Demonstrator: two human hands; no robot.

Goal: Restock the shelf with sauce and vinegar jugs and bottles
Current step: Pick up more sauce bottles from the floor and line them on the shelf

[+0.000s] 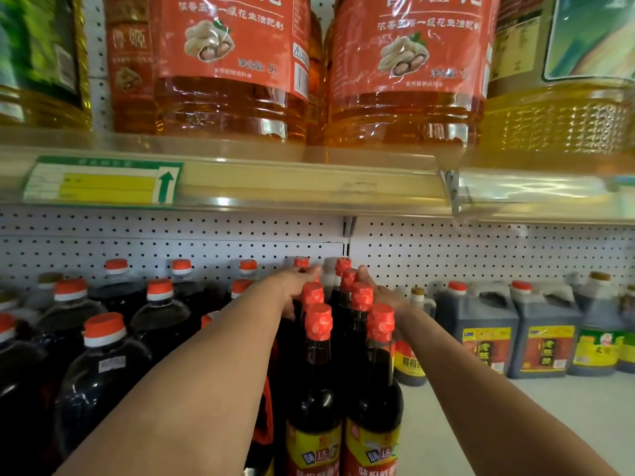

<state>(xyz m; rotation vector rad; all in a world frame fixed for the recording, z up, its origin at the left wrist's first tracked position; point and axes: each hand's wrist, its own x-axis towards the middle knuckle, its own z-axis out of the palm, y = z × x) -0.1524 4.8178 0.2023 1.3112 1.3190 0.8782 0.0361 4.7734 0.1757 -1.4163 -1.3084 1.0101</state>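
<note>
Two rows of dark sauce bottles (318,383) with red foil caps stand on the lower shelf (536,407), running from front to back. My left hand (292,286) reaches in along the left row. Its fingers and thumb curl round the neck of a rear bottle (301,262). My right hand (379,292) lies against the right side of the right row (360,298), thumb up. The bottles hide its fingers.
Large dark jugs (103,359) with orange caps fill the shelf to the left. Square vinegar jugs (481,331) with handles stand at the back right, with white shelf in front. A pegboard wall (481,255) is behind. Oil jugs (226,67) sit on the upper shelf.
</note>
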